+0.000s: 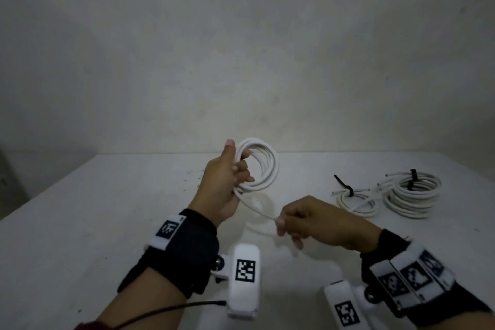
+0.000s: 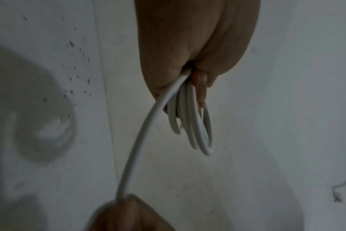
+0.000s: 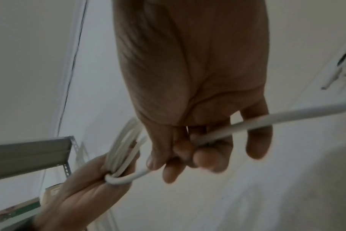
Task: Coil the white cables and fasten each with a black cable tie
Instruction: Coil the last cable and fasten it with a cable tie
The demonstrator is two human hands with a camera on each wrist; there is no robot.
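- My left hand (image 1: pixel 225 182) holds a white coil (image 1: pixel 261 165) upright in the middle of the head view, above the surface (image 1: pixel 93 222); my fingers curl through the loops and my thumb presses them from outside.
- From the bottom of that coil a loose tail (image 1: pixel 257 209) runs down and right to my right hand (image 1: pixel 318 220), which pinches it between thumb and curled fingers. In the right wrist view the tail passes on beyond my fingers toward the right edge, so I judge some length remains to wind.
- At right of the head view two bundles lie on the surface: a larger stacked coil (image 1: pixel 412 195) with a black tie (image 1: pixel 412 178) standing up at its top, and just to its left a smaller bundle (image 1: pixel 357 202) cinched by another black tie (image 1: pixel 345 185).
- So two cables look finished. This one looks mostly coiled but not yet tied.
- I see no spare loose tie in these views.
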